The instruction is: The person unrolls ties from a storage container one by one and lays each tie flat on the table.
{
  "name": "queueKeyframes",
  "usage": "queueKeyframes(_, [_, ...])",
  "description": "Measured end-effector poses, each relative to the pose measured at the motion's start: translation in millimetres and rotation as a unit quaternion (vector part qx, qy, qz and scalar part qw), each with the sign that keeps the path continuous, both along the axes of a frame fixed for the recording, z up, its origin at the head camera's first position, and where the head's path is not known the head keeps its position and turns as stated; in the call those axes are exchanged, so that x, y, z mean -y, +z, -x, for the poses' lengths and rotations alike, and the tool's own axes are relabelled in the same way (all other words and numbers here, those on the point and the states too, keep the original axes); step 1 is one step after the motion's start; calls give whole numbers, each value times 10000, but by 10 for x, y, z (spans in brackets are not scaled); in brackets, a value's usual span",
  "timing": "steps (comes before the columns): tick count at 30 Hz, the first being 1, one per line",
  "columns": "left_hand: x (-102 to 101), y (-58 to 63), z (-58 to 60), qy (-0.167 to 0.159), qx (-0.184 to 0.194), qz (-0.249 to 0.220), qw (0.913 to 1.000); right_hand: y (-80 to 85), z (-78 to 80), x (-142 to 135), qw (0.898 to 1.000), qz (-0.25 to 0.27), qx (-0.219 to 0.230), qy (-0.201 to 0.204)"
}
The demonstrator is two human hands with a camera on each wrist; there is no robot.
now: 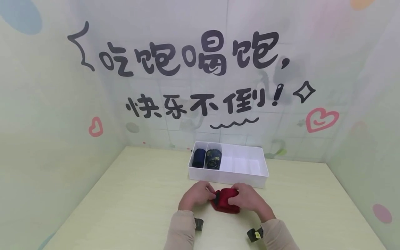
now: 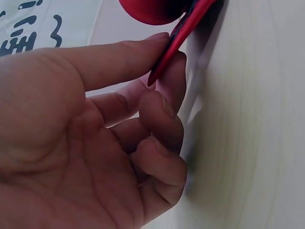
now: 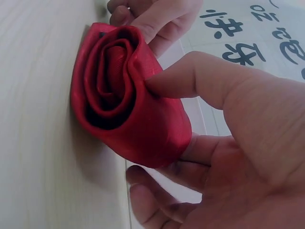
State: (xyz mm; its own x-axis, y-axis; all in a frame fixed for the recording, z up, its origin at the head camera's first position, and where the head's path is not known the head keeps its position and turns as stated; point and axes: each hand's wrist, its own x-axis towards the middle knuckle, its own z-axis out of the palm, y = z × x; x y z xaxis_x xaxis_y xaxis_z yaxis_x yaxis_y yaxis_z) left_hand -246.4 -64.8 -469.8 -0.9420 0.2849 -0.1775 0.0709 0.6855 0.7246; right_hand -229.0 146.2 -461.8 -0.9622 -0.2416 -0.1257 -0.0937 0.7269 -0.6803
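A red satin necktie (image 1: 227, 200), mostly rolled up, is at the table just in front of the white box. My right hand (image 1: 250, 199) grips the roll, thumb on one side and fingers curled round the other; the right wrist view shows the spiral layers of the rolled tie (image 3: 138, 119). With thumb and forefinger my left hand (image 1: 197, 195) pinches the tie's flat end, and its other fingers are curled. In the left wrist view, a dark lining shows beside that red end (image 2: 167, 62).
The white divided box (image 1: 226, 178) stands behind the hands. In its left compartments lie a navy roll (image 1: 199, 158) and a dark patterned roll (image 1: 214, 159). Pale wood-grain table (image 1: 137, 201) extends on both sides, with a printed curtain (image 1: 193, 83) at the back.
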Motion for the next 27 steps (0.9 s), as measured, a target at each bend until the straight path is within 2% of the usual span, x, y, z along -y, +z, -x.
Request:
queueKeyframes(6, [12,1,-1,-56,-7,-98,9999,-1,-19,59,9989,-70,-458,83])
queueKeyframes(10, [10,7,-9,-83,2,-98,9999,1,-46,85,9932,-322,-1032,430])
queueKeyframes(13, [11,17,-10,-109,-36,-93,9999,24,-60,89,9880,-400,-1257,805])
queueKeyframes(16, [14,25,-10,-117,-34,-94,9999,54,-72,79,9865,-347,-1130,1130])
queueKeyframes(20, [10,10,-5,-131,-3,-91,9999,62,-80,55,9866,-321,-861,1348])
queueKeyframes(27, [-14,10,-4,-165,-11,-148,9998,-18,-77,63,9873,-519,-862,1226])
